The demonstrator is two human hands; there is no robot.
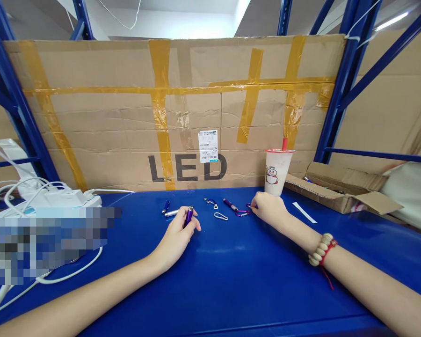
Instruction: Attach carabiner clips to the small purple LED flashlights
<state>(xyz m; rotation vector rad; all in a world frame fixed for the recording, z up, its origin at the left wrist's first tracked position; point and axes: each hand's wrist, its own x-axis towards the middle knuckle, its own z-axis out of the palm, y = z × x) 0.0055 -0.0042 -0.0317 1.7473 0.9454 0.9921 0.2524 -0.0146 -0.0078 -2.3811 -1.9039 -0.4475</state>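
My left hand [175,238] is closed around a small purple flashlight [188,217], held upright between thumb and fingers. A silver flashlight [171,213] lies just behind that hand, partly hidden by it, with a short blue flashlight [166,206] beyond. On the right, the fingertips of my right hand [269,207] pinch the edge of a dark carabiner [248,205], mostly covered by the fingers. Beside it rest a purple-pink carabiner [243,213] and a dark purple flashlight [229,204]. Between my hands are a silver carabiner [221,216] and a dark blue carabiner [212,201].
A milky drink cup [276,173] with a red straw stands behind my right hand. Farther right are a white strip [304,212] and an open cardboard box [333,189]. White cables [24,187] crowd the left. A large carton [126,126] walls off the back.
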